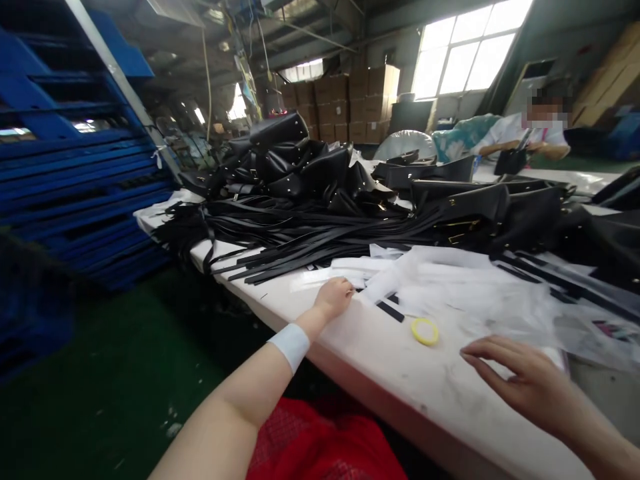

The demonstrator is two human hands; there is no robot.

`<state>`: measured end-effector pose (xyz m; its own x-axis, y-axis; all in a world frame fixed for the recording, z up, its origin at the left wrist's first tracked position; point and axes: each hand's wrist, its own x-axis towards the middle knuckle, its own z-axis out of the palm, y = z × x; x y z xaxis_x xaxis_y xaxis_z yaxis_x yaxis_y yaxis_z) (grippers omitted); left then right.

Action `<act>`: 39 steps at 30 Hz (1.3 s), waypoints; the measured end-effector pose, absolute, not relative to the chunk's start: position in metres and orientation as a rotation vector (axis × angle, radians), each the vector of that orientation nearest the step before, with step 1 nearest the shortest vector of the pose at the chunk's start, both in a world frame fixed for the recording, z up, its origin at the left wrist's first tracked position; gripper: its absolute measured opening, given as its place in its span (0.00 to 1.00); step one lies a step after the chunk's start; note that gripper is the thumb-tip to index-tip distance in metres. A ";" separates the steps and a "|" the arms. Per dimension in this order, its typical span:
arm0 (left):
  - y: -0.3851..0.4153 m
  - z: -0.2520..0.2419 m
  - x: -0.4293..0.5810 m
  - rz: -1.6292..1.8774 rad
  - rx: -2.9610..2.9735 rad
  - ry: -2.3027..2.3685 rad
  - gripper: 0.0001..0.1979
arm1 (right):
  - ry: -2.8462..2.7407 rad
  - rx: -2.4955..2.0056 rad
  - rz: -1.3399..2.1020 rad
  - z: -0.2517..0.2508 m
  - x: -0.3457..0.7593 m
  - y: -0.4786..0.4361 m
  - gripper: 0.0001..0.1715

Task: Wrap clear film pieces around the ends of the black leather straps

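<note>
— Along the near edge of the table [400, 400], what is the left hand [334, 297] doing?

— It rests just in from that edge, knuckles up, fingers curled down onto a white strip [320, 275] that lies flat on the top. Whether the fingers have closed on the strip or only press on it, I cannot tell. A white wristband [291, 345] sits on the forearm behind it.

— And the right hand [520, 377]?

— It hovers low over bare table, closer to the near edge, palm down, fingers spread and slack, with nothing in them. A yellow tape ring [425, 331] lies flat between the two hands, nearer the right one but apart from it.

— What lies past the hands?

— Clear plastic wrappers [475, 293] are spread loosely over the middle of the table, just beyond the ring. Behind them a sheaf of black straps [300, 233] fans out toward the left end, some hanging over the edge. Black bags [295, 160] are heaped further back toward the far edge.

— Anything off the table?

— Blue pallets [75, 167] are stacked at the left, cardboard boxes [360, 100] stand against the back wall, and another person [530, 133] works beyond the far right corner. Red cloth [325, 440] shows below the near edge
</note>
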<state>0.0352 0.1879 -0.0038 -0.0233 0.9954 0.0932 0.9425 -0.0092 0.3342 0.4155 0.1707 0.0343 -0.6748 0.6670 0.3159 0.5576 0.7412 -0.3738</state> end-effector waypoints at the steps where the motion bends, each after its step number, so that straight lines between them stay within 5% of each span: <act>1: 0.192 -0.005 0.047 0.440 2.076 2.056 0.11 | -2.515 -0.938 0.365 0.036 0.410 0.167 0.09; 4: 0.202 -0.008 0.074 0.405 2.022 2.083 0.19 | -2.545 -0.947 0.395 0.042 0.398 0.155 0.09; 9: 0.206 -0.009 0.076 0.424 1.878 2.106 0.12 | -2.538 -1.026 0.436 0.045 0.400 0.136 0.11; 24: 0.137 0.015 0.033 0.747 1.723 2.046 0.15 | -2.431 -0.949 0.598 0.038 0.298 0.142 0.12; 28: 0.101 0.025 0.040 0.873 1.648 1.923 0.16 | -2.398 -0.909 0.474 0.028 0.252 0.143 0.34; 31: 0.070 0.036 0.045 0.975 1.602 1.810 0.19 | -2.433 -0.904 0.471 0.023 0.226 0.136 0.21; 32: 0.060 0.040 0.044 1.058 1.562 1.777 0.20 | -2.415 -0.919 0.539 0.021 0.220 0.133 0.16; 39: 0.023 0.046 0.036 1.400 1.390 1.554 0.31 | -2.038 -0.940 1.343 0.021 0.191 0.107 0.23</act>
<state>0.0361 0.0234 0.0465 -0.2543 0.9476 0.1934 0.2907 -0.1158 0.9498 0.1910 0.1075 0.0206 -0.6238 0.7801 0.0475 0.2641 0.2676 -0.9266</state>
